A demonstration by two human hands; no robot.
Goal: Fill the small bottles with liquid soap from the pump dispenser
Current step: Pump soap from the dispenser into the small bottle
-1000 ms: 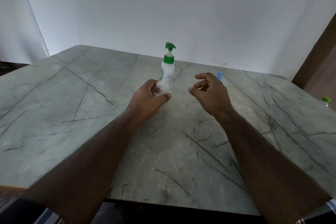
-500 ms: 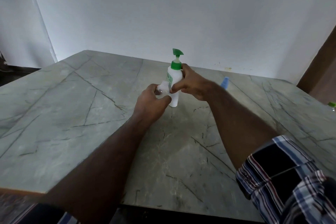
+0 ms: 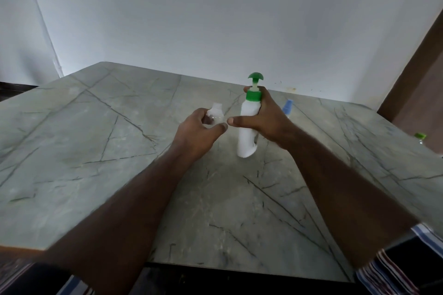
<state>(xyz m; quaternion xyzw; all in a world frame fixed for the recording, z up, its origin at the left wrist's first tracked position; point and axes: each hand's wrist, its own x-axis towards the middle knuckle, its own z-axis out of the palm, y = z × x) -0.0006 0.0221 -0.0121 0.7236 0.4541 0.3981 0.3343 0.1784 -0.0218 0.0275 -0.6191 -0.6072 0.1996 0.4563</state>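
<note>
Head view, single entry. Left hand (image 3: 199,132): fingers and thumb curled round a small clear bottle (image 3: 215,115), held upright above the marble-patterned table (image 3: 96,151), neck uncapped and pointing up, probably so that its mouth can be brought under the spout. Right hand (image 3: 261,117): fingers wrapped round the white pump dispenser (image 3: 248,127) just below its green collar, thumb stretched out toward the small bottle; the dispenser appears lifted and slightly tilted, its base near the table, seemingly being carried toward the small bottle. Pump head: green, raised, not pressed. The two bottles stand near each other, not touching. Blue-capped item (image 3: 287,106): on the table behind the right hand, mostly hidden. Green-topped item (image 3: 420,137): at the right edge, unclear. Labels: none legible; the dispenser's visible face is plain white.
</note>
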